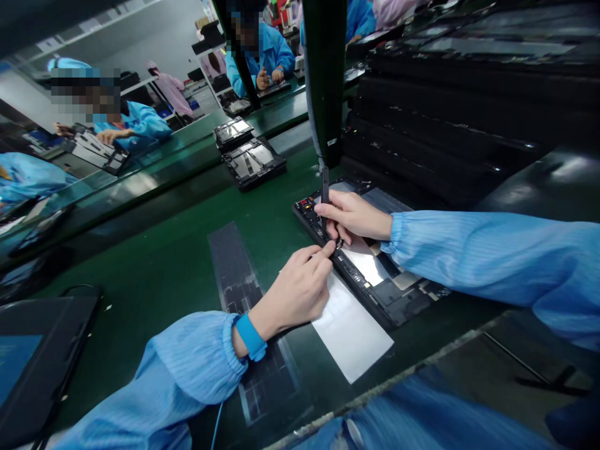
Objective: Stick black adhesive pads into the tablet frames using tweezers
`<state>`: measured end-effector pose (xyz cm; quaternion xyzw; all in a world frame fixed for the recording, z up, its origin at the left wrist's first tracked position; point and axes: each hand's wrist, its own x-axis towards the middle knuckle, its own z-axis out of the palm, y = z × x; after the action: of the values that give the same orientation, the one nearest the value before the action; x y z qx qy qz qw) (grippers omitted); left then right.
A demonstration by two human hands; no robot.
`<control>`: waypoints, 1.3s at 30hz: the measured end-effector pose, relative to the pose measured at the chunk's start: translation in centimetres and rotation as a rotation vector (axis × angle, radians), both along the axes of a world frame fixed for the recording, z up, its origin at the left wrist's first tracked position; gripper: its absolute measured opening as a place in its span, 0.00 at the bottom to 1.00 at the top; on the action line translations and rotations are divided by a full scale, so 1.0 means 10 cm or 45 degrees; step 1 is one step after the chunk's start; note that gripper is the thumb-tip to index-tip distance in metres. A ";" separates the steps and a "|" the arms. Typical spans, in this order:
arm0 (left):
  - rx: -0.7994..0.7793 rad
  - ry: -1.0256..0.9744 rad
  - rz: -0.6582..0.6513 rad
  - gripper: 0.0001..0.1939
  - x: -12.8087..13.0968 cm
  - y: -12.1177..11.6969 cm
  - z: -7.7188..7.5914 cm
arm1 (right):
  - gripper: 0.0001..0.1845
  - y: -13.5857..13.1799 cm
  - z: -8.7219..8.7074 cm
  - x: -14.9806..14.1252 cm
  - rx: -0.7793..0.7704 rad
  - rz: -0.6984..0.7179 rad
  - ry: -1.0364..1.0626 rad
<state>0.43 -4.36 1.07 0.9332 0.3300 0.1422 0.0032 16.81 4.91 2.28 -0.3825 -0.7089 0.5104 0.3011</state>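
Observation:
An opened tablet (404, 306) lies on the green bench, its inner parts and silvery battery area showing. My right hand (359, 215) is over its left part, closed round a slim black hand tool (325, 194) held upright; whether it is tweezers or a pry stick I cannot tell. My left hand (300, 284) has its fingers curled and pinched at the tablet's near edge, fingertips close to those of the right. What they pinch, if anything, is hidden. Under the left hand lies a white sheet of paper (354, 331), reaching along the tablet's edge.
A dark film strip (229, 250) is stuck to the bench left of the paper. Tall stacks of black tablet parts (450, 125) stand at the right. Two more opened units (253, 164) sit farther back, near a green post (323, 81). A dark-framed screen (42, 350) is at left; co-workers sit beyond.

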 end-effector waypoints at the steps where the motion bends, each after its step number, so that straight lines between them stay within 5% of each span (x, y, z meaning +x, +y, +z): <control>1: 0.016 0.020 -0.047 0.08 0.01 -0.01 0.01 | 0.06 0.00 0.00 0.00 -0.024 -0.007 0.011; 4: 0.005 0.014 -0.118 0.08 0.02 -0.06 0.02 | 0.06 0.01 0.00 0.00 -0.092 -0.013 0.042; 15: -0.397 -0.395 0.170 0.21 0.17 -0.32 0.02 | 0.09 0.01 0.03 -0.01 -0.169 -0.020 0.078; 18: -0.554 -0.452 0.182 0.13 0.21 -0.40 0.14 | 0.16 0.06 0.17 0.07 0.016 -0.156 -0.088; 20: -0.617 -0.492 0.277 0.03 0.19 -0.31 0.21 | 0.20 0.09 0.30 0.17 0.291 -0.391 -0.452; 23: -0.675 -0.468 0.600 0.15 0.09 0.06 0.29 | 0.22 0.13 0.39 0.32 0.527 -0.697 -1.030; 27: -0.825 -0.323 0.711 0.28 0.03 0.54 0.28 | 0.19 0.16 0.30 0.40 0.389 -0.658 -1.207; 31: -0.826 -0.397 0.657 0.30 0.11 0.60 0.22 | 0.20 0.24 0.26 0.45 0.349 -0.600 -1.208; 35: -0.872 -0.903 0.573 0.19 0.22 0.55 0.33 | 0.20 0.26 0.34 0.50 0.349 -0.614 -1.092; 39: -0.755 -1.518 0.542 0.13 0.06 0.63 0.64 | 0.20 0.22 0.32 0.40 0.367 -0.544 -0.787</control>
<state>0.99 1.91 7.51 0.5708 0.4726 0.5315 0.4104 20.79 7.11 5.49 -0.6105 -0.7349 0.1928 0.2236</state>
